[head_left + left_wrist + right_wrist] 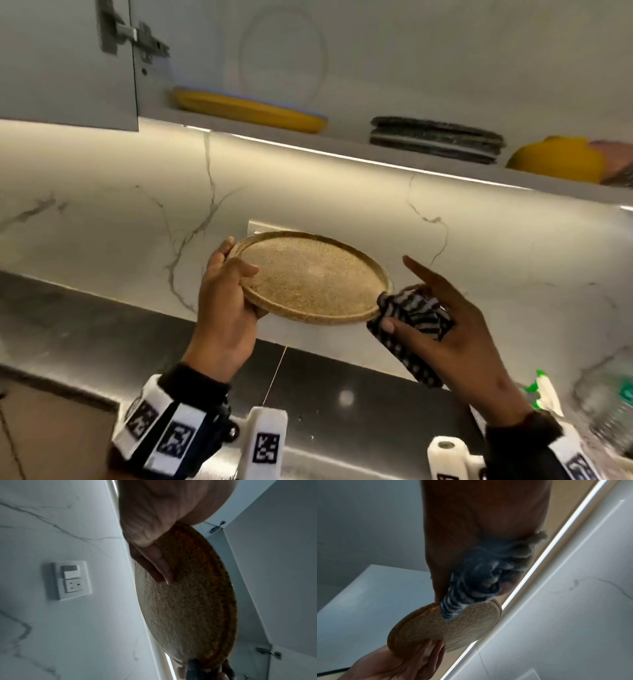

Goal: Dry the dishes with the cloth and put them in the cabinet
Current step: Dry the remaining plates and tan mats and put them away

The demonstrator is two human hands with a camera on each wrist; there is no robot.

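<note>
Left hand point(226, 291) gripping speckled plate point(311, 277), right hand point(455, 318) clutching striped cloth point(411, 311) at its rim, stacked plates point(435, 138) on shelf above

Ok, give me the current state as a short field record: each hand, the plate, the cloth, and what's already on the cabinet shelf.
left hand: grips the left rim of the round speckled tan plate, thumb on top
right hand: holds the bunched black-and-white patterned cloth, index finger extended
plate: held in the air above the counter, in front of the marble backsplash, tilted
cloth: touching the plate's right rim
cabinet shelf: yellow plates, dark plate stack, yellow bowl
cabinet door: open
</note>
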